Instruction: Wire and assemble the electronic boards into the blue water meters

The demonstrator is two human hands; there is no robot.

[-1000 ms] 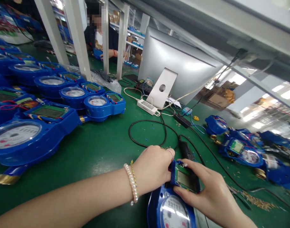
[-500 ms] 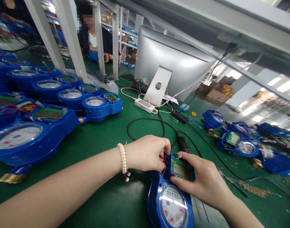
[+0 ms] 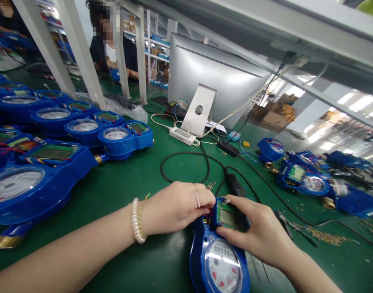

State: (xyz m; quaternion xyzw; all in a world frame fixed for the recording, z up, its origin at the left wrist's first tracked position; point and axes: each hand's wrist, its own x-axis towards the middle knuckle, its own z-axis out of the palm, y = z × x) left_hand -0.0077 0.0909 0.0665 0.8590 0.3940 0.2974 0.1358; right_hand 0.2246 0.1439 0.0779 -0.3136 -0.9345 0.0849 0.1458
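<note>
My left hand (image 3: 177, 205) and right hand (image 3: 259, 234) work on one blue water meter (image 3: 218, 256), which lies flat on the green mat (image 3: 137, 179) directly in front of me, dial end nearest.

1. Left fingers: bunched narrow, pinched on the red wires (image 3: 209, 211) at the left edge of the meter's upper box.
2. Right fingers: thumb below and forefinger above, closed across the display board (image 3: 230, 217) seated in that box.

Handling, as I judge it:
- The meter body is probably heavy and rigid. Grip it by the blue housing, not by the glass dial (image 3: 223, 266).
- The board is light, stiff and fragile. Hold it by its edges only.
- The wires are thin and soft. Do not pull hard.

Surface: the mat looks smooth and firm.

Surroundings:
- Rows of blue meters (image 3: 82, 130) to the left.
- More meters (image 3: 302, 181) and scattered brass bits (image 3: 323, 236) to the right.
- Black cables (image 3: 186, 162) looped just beyond my hands.
- A monitor (image 3: 217, 77) further back.
- Another person (image 3: 113, 49) working across the bench.
</note>
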